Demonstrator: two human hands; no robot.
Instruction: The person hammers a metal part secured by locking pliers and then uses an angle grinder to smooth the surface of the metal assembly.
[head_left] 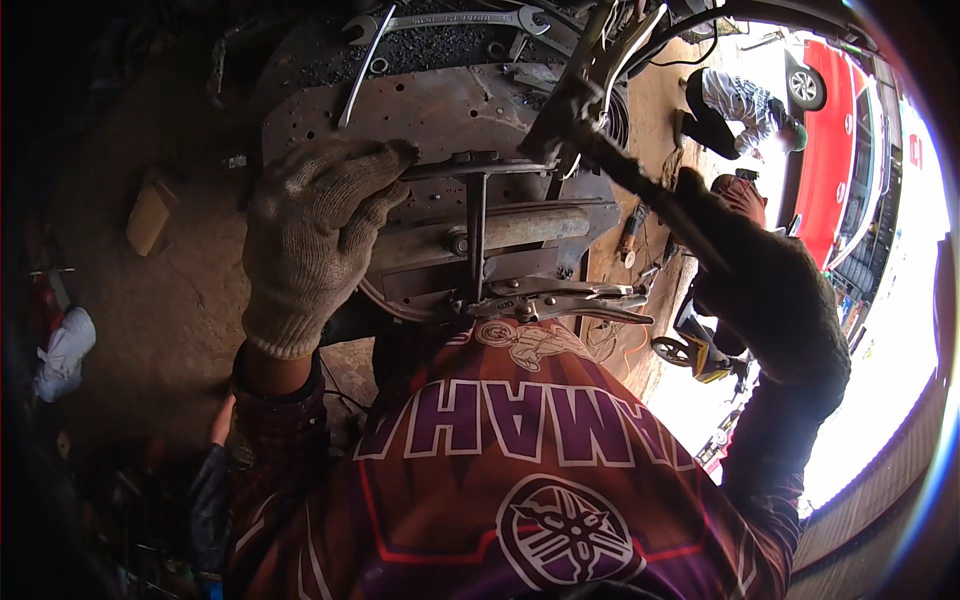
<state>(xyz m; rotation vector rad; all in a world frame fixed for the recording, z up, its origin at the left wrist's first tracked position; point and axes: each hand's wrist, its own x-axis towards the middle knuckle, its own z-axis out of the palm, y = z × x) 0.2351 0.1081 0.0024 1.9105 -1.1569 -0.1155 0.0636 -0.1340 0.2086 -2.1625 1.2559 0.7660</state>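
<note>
My left hand (315, 235), in a knitted work glove, pinches the left end of a thin metal bar (440, 170) between thumb and fingers. The bar lies crosswise over an upright metal strip (476, 235) and a grey tube (530, 227). My right hand (765, 290), in a dark-looking glove, is closed around the handle of a hammer (690, 215). The hammer's head (562, 120) is blurred and appears above the bar's right end. Locking pliers (560, 300) sit at the near end of the strip, close to my shirt. Beneath is a metal plate (400, 115) with drilled holes.
A double-ended wrench (450, 20) and a thin metal rod (367, 65) lie at the far side. An angle grinder (632, 235) rests on the ground to the right. Beyond are a crouching person (745, 110) and a red car (830, 150). A brown block (150, 215) lies left.
</note>
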